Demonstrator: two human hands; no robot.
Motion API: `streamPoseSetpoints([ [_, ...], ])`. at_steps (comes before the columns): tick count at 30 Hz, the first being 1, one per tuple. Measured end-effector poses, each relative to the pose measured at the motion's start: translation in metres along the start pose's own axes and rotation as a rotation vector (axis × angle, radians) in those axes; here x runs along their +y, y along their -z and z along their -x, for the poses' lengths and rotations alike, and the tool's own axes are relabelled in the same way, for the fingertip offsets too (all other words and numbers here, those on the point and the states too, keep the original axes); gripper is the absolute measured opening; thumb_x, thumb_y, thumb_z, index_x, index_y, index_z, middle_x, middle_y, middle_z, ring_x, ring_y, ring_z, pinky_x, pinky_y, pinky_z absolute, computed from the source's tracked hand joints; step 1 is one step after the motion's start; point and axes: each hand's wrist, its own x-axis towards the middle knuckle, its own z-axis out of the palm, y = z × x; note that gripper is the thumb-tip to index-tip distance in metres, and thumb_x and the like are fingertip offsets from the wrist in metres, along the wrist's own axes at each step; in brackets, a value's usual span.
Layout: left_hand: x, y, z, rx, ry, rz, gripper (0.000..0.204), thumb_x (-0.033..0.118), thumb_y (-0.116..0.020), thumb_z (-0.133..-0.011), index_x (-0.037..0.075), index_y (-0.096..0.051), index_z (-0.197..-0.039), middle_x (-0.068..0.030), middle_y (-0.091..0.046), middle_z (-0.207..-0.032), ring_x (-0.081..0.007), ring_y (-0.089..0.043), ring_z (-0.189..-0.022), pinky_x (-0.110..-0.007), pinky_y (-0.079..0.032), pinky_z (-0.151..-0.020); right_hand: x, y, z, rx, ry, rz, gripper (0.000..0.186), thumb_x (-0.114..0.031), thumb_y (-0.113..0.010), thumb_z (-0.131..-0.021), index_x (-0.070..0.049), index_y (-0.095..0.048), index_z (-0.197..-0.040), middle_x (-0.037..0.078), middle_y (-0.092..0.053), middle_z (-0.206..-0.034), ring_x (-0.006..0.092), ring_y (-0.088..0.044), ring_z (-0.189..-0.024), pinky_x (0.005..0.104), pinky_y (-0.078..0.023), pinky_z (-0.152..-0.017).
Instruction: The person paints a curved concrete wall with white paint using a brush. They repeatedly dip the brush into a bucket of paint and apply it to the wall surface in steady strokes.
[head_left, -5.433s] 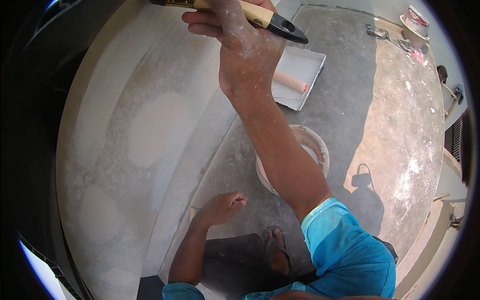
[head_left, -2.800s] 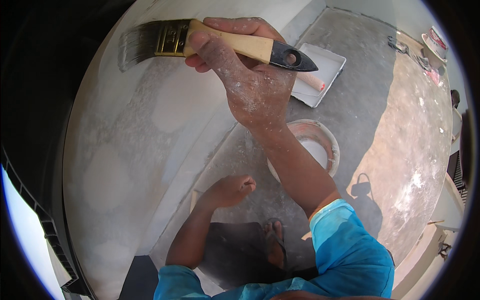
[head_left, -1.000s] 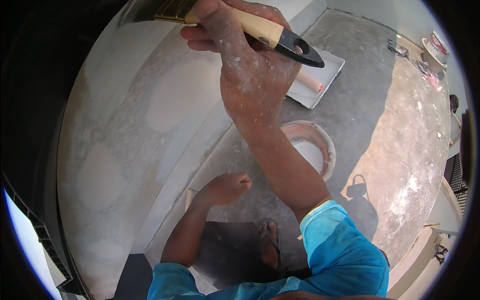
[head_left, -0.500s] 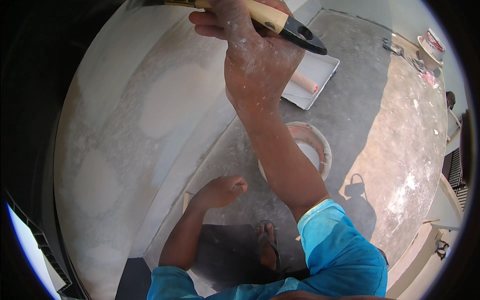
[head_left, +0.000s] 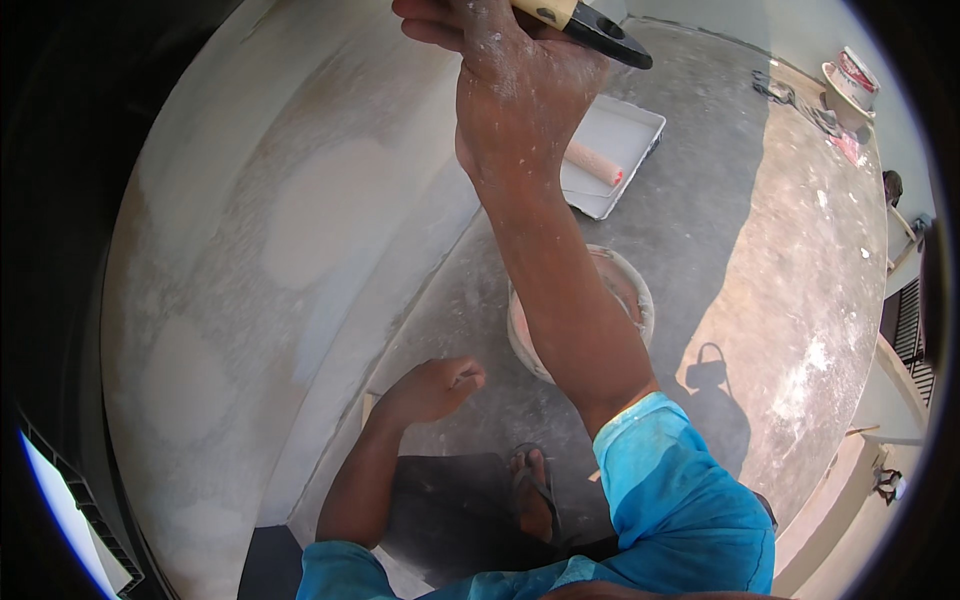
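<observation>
"Paintbrush first. Where?"

"Top of view, in the person's right hand. Pale wooden handle shows just right of the thumb. Black end, with its hanging hole, juts right and slightly down from the grip. Bristle end is cut off by the upper edge; cannot tell whether it touches anything."

"Right fingers?"

"Grasping the brush handle, as far as the view shows. White specks on the back of the hand. Thumb tip cropped."

"Left hand?"

"Well below the right one, above the floor. Fingers curled into a loose fist; inside of the palm hidden."

"Surroundings, from the fingers out?"

"Left of both sets of fingers: grey wall with pale, rounded patches. Below and right of the right fingers: white paint tray, roller lying in it, pinkish sleeve, red at the end. Between the two hands' heights, up and right of the left fingers: round bucket, rim crusted, partly hidden under the right forearm."

"Below the left fingers?"

"Sandalled foot, beside a dark trouser leg. Far right of the right fingers, by the opposite wall: red-and-white tub sitting in a pale basin."
</observation>
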Motion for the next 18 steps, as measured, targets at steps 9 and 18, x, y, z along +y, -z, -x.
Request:
streamPoseSetpoints([
  [9, 0.001, -0.001, 0.001, 0.027, -0.006, 0.015, 0.037, 0.034, -0.057, -0.103, 0.002, -0.065, -0.119, -0.0203, -0.073, -0.114, -0.0351, -0.070, -0.111, -0.043, -0.053, -0.094, 0.002, 0.007, -0.021, 0.004, 0.046, 0.053, 0.034, -0.017, -0.075, -0.095, 0.015, -0.067, -0.104, 0.023, -0.073, -0.086, 0.0242, -0.076, -0.073, 0.0316, -0.067, -0.066],
  [18, 0.006, 0.000, 0.000, 0.021, 0.010, 0.035, 0.038, 0.034, -0.058, -0.103, 0.000, -0.066, -0.119, -0.0212, -0.072, -0.114, -0.0348, -0.070, -0.110, -0.042, -0.053, -0.093, 0.007, 0.018, -0.044, 0.042, 0.034, 0.050, 0.036, -0.018, -0.077, -0.093, 0.014, -0.068, -0.107, 0.022, -0.074, -0.091, 0.0245, -0.076, -0.080, 0.0318, -0.066, -0.072],
])
